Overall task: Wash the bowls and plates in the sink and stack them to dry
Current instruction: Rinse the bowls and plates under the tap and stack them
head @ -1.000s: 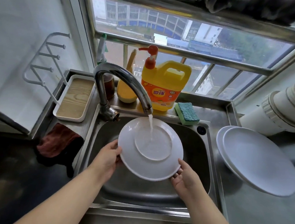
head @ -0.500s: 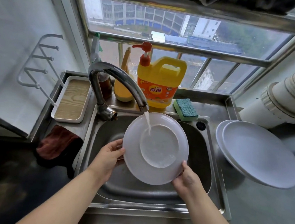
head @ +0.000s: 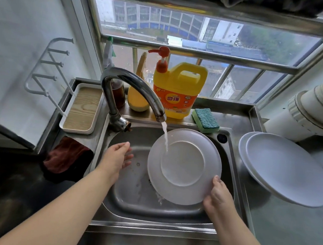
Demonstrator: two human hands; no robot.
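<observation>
Left hand (head: 118,156) off plate (head: 184,165); steel sink (head: 150,204).

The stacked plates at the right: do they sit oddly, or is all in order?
The stacked plates sit tilted on the counter, not flat, with one edge close over the sink rim. Nothing looks spilled or broken.

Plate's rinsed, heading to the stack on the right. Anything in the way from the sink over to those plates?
Nothing visible blocks it. The right hand holds the plate over the sink; only the sink rim lies before the stacked plates. The sponge sits farther back.
</observation>
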